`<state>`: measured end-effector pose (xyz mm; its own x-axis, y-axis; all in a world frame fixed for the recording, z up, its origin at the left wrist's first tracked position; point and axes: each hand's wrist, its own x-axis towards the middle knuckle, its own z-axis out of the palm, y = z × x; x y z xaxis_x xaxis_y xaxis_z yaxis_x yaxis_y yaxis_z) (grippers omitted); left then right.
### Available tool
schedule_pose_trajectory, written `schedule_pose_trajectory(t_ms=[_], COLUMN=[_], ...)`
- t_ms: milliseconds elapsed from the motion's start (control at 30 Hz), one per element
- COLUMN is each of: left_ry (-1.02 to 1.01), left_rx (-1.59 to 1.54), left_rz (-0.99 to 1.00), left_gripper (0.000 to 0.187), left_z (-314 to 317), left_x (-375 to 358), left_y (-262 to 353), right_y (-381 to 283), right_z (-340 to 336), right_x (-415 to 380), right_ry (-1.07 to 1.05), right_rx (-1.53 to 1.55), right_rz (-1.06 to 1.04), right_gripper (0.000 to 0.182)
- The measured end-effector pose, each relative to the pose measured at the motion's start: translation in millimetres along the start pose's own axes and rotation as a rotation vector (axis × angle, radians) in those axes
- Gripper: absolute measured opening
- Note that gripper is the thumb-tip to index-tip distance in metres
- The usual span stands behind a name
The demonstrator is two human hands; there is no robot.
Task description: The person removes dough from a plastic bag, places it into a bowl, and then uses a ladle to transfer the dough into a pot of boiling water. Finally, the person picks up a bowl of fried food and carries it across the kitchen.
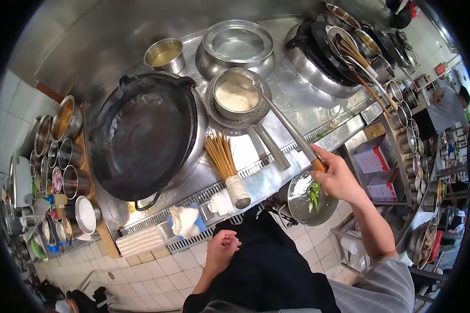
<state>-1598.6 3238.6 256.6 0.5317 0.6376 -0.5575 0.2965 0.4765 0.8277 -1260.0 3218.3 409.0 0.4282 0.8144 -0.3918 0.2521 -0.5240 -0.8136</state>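
My right hand [330, 172] is wrapped round the wooden end of a long metal ladle [286, 121]. The ladle's head reaches into a small metal pot [234, 114] of pale, creamy liquid [237, 97]. That pot sits in a perforated strainer [213, 110], whose metal handle [271, 146] points toward me. In front of my dark apron, my left hand [223, 249] has its fingers curled in, and I see nothing in them. Left of the strainer is a large black wok [147, 136]. A bamboo wok brush [223, 156] lies at the counter's front, by a light blue cloth [266, 180].
Behind the strainer stands a wide metal pot [237, 44], beside a smaller pot of yellowish liquid [165, 54]. A pan with green peppers [314, 195] is below the counter edge. Seasoning containers [75, 181] crowd the left. Another person [446, 107] is at far right.
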Motion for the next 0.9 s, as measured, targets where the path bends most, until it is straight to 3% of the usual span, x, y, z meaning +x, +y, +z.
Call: schedule_pose_trajectory(t_ms=[33,133,300,333,400,500,600,733,767,900], left_ry=[-0.001,0.021,0.034,0.024,-0.021,-0.044,-0.069,-0.105,-0.115,-0.166], left_rx=[0.003,0.017,0.041,0.04,0.013,-0.05,-0.08,-0.089,-0.077,0.088], left_rz=[-0.005,0.007,0.012,0.009,0.055,0.136,0.199,0.201,0.194,0.127], left_gripper=[0.02,0.02,0.021,0.022,0.022,0.023,0.024,0.025,0.025,0.024], left_z=[0.2,1.6,3.5,4.2,7.6,13.2,19.0,27.9,29.8,34.9], left_x=[-1.0,-4.6,-7.5,-7.5,-2.5,11.9,24.7,29.4,29.4,29.2], left_y=[-2.7,-8.9,-11.3,-8.6,4.9,23.7,44.0,44.2,41.7,28.1], right_y=[11.8,21.4,4.6,1.3,0.5,-1.9,-1.3,-13.0,-19.7,-28.6], right_z=[3.0,16.0,6.6,4.0,-5.8,-14.4,-21.3,-35.0,-37.7,-49.4], right_x=[4.3,13.3,24.1,24.2,25.1,17.8,6.4,-15.0,-20.0,-28.7], right_ry=[0.033,-0.015,-0.2,-0.145,-0.227,-0.381,-0.37,-0.216,-0.175,-0.184], right_rx=[-0.12,-0.029,0.813,0.87,1.132,1.416,1.393,1.15,1.083,0.787], right_rz=[-0.086,-0.023,0.369,0.379,0.483,0.501,0.489,0.396,0.381,0.255], right_gripper=[0.062,0.062,0.086,0.068,0.032,0.017,0.015,0.041,0.061,0.065])
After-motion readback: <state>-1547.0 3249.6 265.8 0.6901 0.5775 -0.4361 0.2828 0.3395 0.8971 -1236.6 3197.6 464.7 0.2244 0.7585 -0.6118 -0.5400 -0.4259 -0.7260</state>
